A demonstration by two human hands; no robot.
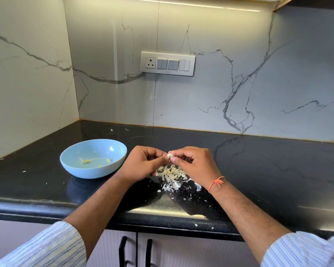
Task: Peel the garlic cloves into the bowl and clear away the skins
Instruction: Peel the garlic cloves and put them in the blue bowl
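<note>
A small white garlic clove (169, 155) is pinched between the fingertips of my left hand (143, 163) and my right hand (195, 163), held just above the black counter. Directly beneath the hands lies a heap of pale garlic skins (172, 175), with loose flakes spreading toward the counter's front edge. A light blue bowl (69, 160) stands left of my left hand, a little apart from it. Inside it lie a few small yellowish peeled garlic pieces (87, 161). An orange thread is tied round my right wrist.
The black counter (268, 170) runs into a corner at the back left, closed by marble-look walls. A switch panel (167, 63) is mounted on the back wall. Stray skin flakes dot the counter. Cabinet doors with black handles (122, 251) sit below the front edge.
</note>
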